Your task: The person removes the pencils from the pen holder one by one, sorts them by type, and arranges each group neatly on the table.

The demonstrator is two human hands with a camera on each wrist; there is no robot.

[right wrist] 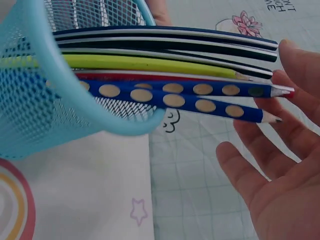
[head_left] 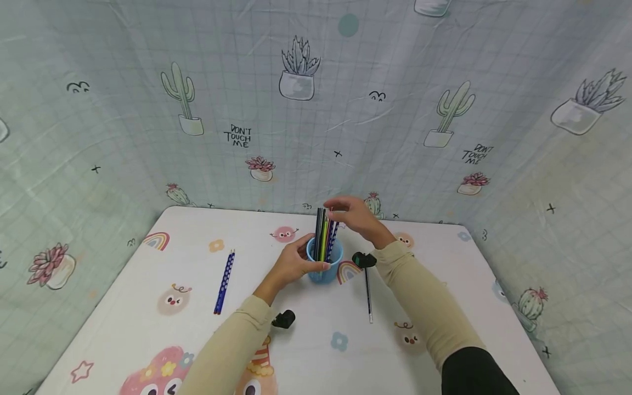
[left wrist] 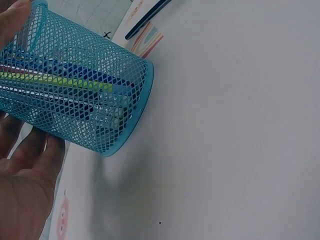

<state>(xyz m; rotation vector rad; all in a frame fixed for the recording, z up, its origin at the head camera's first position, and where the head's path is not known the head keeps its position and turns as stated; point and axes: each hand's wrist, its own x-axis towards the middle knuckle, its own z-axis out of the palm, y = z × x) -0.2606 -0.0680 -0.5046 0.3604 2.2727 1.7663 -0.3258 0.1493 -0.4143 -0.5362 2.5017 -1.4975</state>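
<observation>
A light blue mesh pencil cup [head_left: 336, 270] is gripped by my left hand [head_left: 288, 263], with the thumb across its near side and the fingers round the far side. Several pencils stand in the cup: dark striped pencils [right wrist: 200, 46], a yellow-green pencil [right wrist: 150, 65], a partly hidden red one, and blue pencils with pale oval spots [right wrist: 174, 101]. My right hand [head_left: 355, 216] is at the upper ends of the pencils, its fingers loosely spread around the tips. In the right wrist view the thumb is close to the dark pencils' ends; contact is hard to tell.
Two blue spotted pencils [head_left: 224, 282] lie side by side on the white patterned table [head_left: 316, 356], left of the cup. A dark pencil [head_left: 368, 299] lies right of the cup, near my right forearm. Printed cloth [head_left: 306, 131] hangs behind and at the sides.
</observation>
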